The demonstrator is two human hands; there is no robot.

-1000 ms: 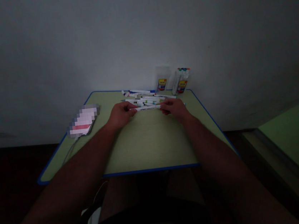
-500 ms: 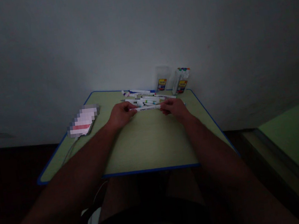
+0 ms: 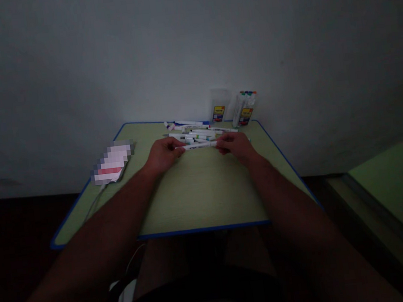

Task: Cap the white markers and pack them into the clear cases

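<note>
A white marker (image 3: 198,146) lies crosswise between my hands, dark print along its barrel. My left hand (image 3: 163,154) pinches its left end, and my right hand (image 3: 236,147) closes on its right end. Just behind it, several white markers (image 3: 199,133) with coloured bands lie in a loose heap on the table (image 3: 199,195). My fingers cover both tips of the held marker.
Against the wall stand a clear plastic case (image 3: 219,101) with a yellow label and a second case (image 3: 245,107) holding several markers with coloured ends. At the left lies a phone (image 3: 113,162), blurred out, with a cable (image 3: 94,200) running from it.
</note>
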